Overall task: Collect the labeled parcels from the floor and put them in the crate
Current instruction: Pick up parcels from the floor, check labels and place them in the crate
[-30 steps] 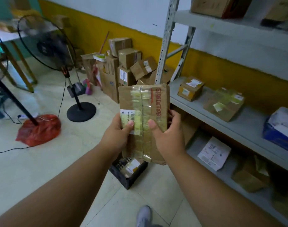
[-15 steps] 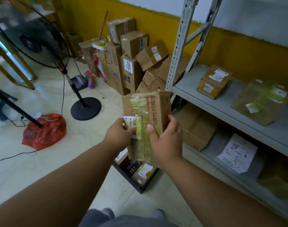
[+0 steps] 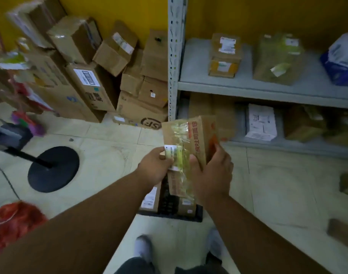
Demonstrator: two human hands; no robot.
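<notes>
Parcel: a flat brown cardboard parcel [image 3: 191, 143], wrapped in glossy clear tape with red printed characters and a white barcode label [image 3: 174, 157], is held upright in the air above the crate.
Left hand: the left hand [image 3: 155, 167] grips the parcel's left edge, thumb pressed on the label.
Right hand: the right hand [image 3: 212, 175] clasps the right edge, thumb on the front face and fingers curled behind.
Crate: a black crate [image 3: 181, 216] sits on the pale tiled floor directly below the hands; at least two labeled parcels [image 3: 149, 198] lie inside, partly hidden by the arms.
Floor, right: two brown parcels [image 3: 347, 184] lie on the tiles near the frame's edge, both blurred.
Shelving: a grey metal shelf unit [image 3: 268, 89] against the yellow wall carries boxes and wrapped packages on two levels.
Stack: cardboard boxes [image 3: 94, 80] are piled in the corner left of the shelf post.
Left side: a black round fan base [image 3: 52, 169] and a red bag [image 3: 15, 220] rest on the floor.
</notes>
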